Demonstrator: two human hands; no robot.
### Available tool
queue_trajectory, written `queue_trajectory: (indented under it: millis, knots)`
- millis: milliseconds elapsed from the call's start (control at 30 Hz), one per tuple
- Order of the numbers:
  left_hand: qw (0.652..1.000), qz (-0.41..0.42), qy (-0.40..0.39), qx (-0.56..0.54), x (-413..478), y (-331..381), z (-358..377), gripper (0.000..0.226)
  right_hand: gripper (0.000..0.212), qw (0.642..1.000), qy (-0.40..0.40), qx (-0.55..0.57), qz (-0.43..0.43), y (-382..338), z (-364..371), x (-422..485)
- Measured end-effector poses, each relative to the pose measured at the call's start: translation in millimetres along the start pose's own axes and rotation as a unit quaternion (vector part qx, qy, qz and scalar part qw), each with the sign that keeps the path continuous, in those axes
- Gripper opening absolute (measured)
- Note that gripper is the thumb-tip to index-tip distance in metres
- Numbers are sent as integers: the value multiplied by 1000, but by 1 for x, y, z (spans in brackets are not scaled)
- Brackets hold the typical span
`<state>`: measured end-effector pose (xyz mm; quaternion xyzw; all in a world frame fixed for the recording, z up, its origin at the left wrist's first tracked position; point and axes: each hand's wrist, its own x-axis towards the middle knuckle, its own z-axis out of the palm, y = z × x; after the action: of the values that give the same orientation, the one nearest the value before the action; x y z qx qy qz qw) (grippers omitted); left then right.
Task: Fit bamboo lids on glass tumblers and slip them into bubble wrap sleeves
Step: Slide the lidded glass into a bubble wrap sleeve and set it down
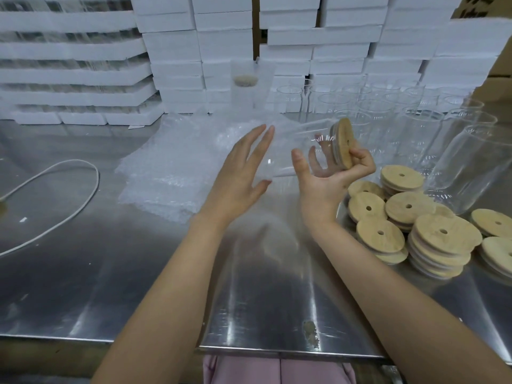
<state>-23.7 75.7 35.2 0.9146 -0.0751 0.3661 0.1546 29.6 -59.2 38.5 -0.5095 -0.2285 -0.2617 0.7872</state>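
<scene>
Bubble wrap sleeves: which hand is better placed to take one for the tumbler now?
The left. The left hand has straight fingers, grips nothing, and is right beside the pile of sleeves. The right hand is busy: it grips the tumbler at its lid, on the side away from the pile.

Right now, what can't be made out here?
Head view:
- Held tumbler: clear glass against bubble wrap; whether the bamboo lid is fully seated is unclear.
- Left hand: its contact with the tumbler's base is unclear.
- Cable: cut off by the left edge.
- Sleeved tumbler at back: wrapping blurs it.
</scene>
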Motion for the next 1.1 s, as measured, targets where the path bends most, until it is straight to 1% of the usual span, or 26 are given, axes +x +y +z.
queue_trajectory:
  millis: [67, 133, 233, 300, 367, 433, 467, 567, 600, 633, 667, 733, 833, 900, 967, 1000, 1100]
  knots:
    - [996, 40, 72, 35, 2, 5, 6, 85, 67, 1000, -3, 27, 10, -5, 3, -6]
    - [988, 63, 128, 56, 3, 8, 11, 79, 68, 999, 9, 37, 20, -7, 4, -10]
    - [976, 54, 208, 38, 2, 23, 19, 77, 69, 1000, -2, 1, -25, -6, 7, -16]
    - [971, 40, 234, 4, 3, 37, 24, 78, 68, 999, -12, -11, -41, -7, 8, -20]
    - [975, 31, 210, -61, 4, 45, 22, 87, 68, 1000, -12, 8, -19, -6, 7, -16]
    - [977, 37, 158, -135, 7, 41, 14, 94, 68, 999, -5, 37, 11, -6, 3, -7]
    - [980, 44, 139, -133, 9, 36, 8, 97, 68, 999, 1, 38, 14, -5, 1, -3]
    - [994, 28, 110, 11, 10, 17, -4, 109, 69, 1000, -11, 28, 0, -5, -2, 2]
    - [994, 10, 101, 35, 8, 15, -3, 109, 69, 999, -21, 24, -10, -5, -2, 2]
    - [994, -8, 99, 34, 6, 15, -2, 106, 68, 999, -34, 16, -29, -5, -3, 0]
    - [994, -15, 108, 25, 4, 16, 0, 100, 66, 997, -50, 1, -57, -4, -4, -1]
    - [988, -3, 150, 29, 5, 19, 3, 84, 60, 991, -85, -13, -98, -2, -6, -3]
    - [971, 58, 223, 65, 8, 22, 7, 66, 45, 989, -121, -8, -87, -2, -7, -8]
    - [962, 95, 244, 73, 7, 26, 11, 59, 39, 988, -134, -17, -76, -1, -6, -12]
    - [959, 119, 249, 66, 7, 29, 15, 53, 37, 985, -155, -23, -71, 2, -4, -16]
    - [957, 128, 252, 67, 7, 30, 17, 51, 38, 982, -171, -28, -70, 4, -3, -17]
    - [956, 129, 254, 68, 6, 35, 21, 54, 62, 974, -216, -39, -56, 8, -4, -19]
